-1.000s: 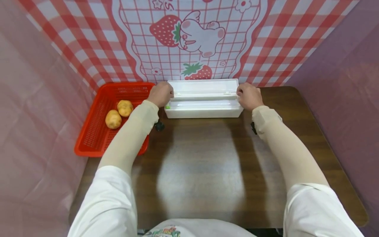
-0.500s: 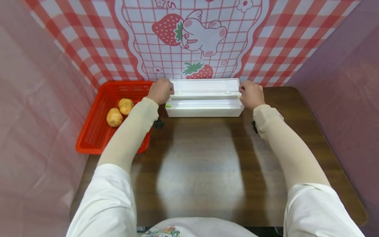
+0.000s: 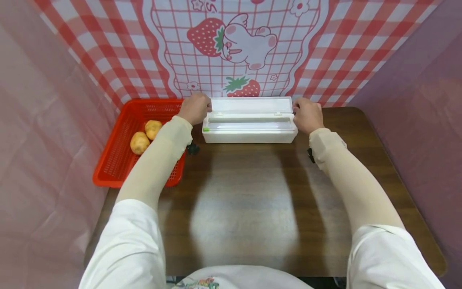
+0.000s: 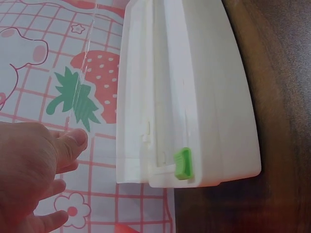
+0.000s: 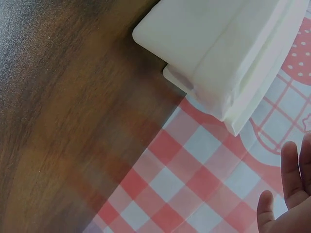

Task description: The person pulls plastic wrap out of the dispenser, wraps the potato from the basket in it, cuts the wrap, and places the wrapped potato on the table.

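A white cling film dispenser (image 3: 249, 137) lies lengthwise at the back of the table, its lid (image 3: 251, 105) raised behind it. A green slide cutter (image 4: 183, 164) sits at its left end. My left hand (image 3: 195, 108), off the dispenser's left end, pinches clear cling film (image 4: 82, 73) between thumb and index finger; the other fingers spread loosely. The film's edge is a thin shiny line in the left wrist view. My right hand (image 3: 309, 115) is beside the right end, thumb and index finger together at the film's other side. The right wrist view shows only its outer fingers (image 5: 294, 179).
A red plastic basket (image 3: 112, 176) with two potatoes (image 3: 139, 143) stands at the left, partly under my left arm. A checked cloth (image 3: 346, 52) with strawberries hangs behind the wooden table (image 3: 249, 216). Pink sheets (image 3: 43, 152) border both sides.
Both hands have shifted slightly back toward the cloth, the left a little higher and the right a little outward. The dispenser stays in place with its lid raised.
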